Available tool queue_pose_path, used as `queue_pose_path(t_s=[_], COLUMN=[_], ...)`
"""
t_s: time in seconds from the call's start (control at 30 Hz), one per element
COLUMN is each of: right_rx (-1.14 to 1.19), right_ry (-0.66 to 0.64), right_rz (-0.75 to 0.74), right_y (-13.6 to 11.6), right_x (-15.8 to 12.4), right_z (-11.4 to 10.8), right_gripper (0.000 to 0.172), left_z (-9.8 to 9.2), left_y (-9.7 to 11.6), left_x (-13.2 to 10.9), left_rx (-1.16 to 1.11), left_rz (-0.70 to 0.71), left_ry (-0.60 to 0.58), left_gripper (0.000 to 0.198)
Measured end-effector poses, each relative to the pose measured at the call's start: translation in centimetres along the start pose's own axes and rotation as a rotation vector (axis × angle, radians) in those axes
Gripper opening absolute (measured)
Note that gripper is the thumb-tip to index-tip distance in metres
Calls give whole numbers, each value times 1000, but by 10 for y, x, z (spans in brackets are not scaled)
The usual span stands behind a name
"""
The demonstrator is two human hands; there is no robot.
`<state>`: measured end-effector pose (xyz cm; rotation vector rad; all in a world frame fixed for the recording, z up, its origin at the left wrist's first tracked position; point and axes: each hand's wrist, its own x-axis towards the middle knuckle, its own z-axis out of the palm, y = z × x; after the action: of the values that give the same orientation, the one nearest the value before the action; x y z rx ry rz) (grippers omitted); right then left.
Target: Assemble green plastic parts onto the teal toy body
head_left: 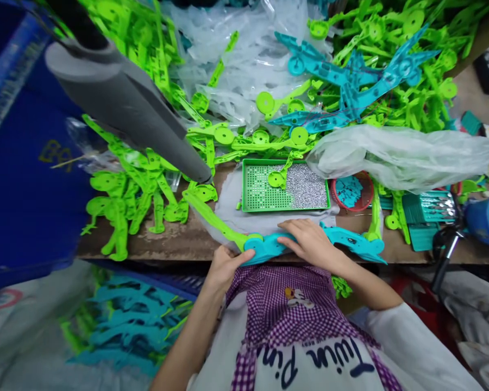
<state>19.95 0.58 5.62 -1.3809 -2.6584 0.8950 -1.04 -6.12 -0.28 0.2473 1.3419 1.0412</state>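
Observation:
A blue plastic part [264, 248] with a round end lies along the table's front edge, joined or laid against a long green plastic arm [215, 221]. My left hand [226, 266] grips that round end, thumb on top and fingers tucked beneath. Across the middle of the same part, my right hand [309, 241] is wrapped over it with the fingertips at its far edge. Another blue section [352, 241] extends right of my right wrist; whether it is the same piece is hidden. Just beyond my hands is a green tray [264, 207] holding small metal pieces, probably screws.
A grey tapered tool [126, 103], apparently an electric screwdriver, slants down at left. Green plastic parts [118, 201], clear bags [228, 65] and a blue assembly [350, 87] crowd the table. A red basket [370, 202] holds small blue pieces. A blue bin [28, 152] stands left.

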Motion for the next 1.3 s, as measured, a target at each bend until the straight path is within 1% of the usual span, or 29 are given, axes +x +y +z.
queue_pose_path(t_s=[0.07,0.1,0.13,0.17,0.37,0.47,0.53,0.6,0.73,0.77,0.83,0.93,1.0,1.07,1.13,1.17,1.2,1.23,1.3], right_rx=[1,11,21,29,23,20,59,125,195,209,257,393,556,736,881,934,976,1009,1043], right_ry=[-203,-284,-338,-364,-354,-382,-407,-424,-482,-501,-519,-539,-587,-637,-667,-677,-683,-684,-684], right_rz=[28,29,25,20,25,34,18,-18,-39,-37,-38,-38,-17,43,144,198,250,295,364], right_y=[0,1,2,4,7,7,5,3,-4,-4,-2,8,15,20,22,22,22,22,21], right_x=[11,15,18,20,22,22,24,29,47,52,61,71,75,77,79,80,81,82,86], right_z=[-5,-7,-9,-10,-8,-9,-11,-12,-7,-4,1,9,12,10,4,0,-5,-10,-19], right_gripper=[39,40,40,41,42,43,41,43,60,60,54,43,38,35,31,29,27,24,21], left_z=[-1,-2,-3,-4,-9,-8,-7,-5,-6,-6,-5,-5,-6,-10,-15,-16,-17,-16,-11], left_y=[-1,-2,-3,-4,-9,-8,-5,-3,-2,-2,-4,-4,-2,1,4,5,4,2,-3], left_x=[0,0,0,1,4,4,3,3,2,1,1,1,1,-2,-7,-10,-13,-17,-24], left_rx=[7,11,15,18,13,13,16,14,19,25,42,63,44,-14,-83,-115,-140,-150,-108], left_rz=[0,2,4,7,21,15,5,-5,-1,1,11,52,45,0,-40,-24,33,127,362], left_ry=[-11,-14,-16,-18,-47,-56,-61,-75,-96,-104,-122,-127,-153,-211,-257,-243,-196,-119,65], left_gripper=[60,60,61,61,67,63,61,59,60,61,64,65,64,65,69,71,72,70,61])
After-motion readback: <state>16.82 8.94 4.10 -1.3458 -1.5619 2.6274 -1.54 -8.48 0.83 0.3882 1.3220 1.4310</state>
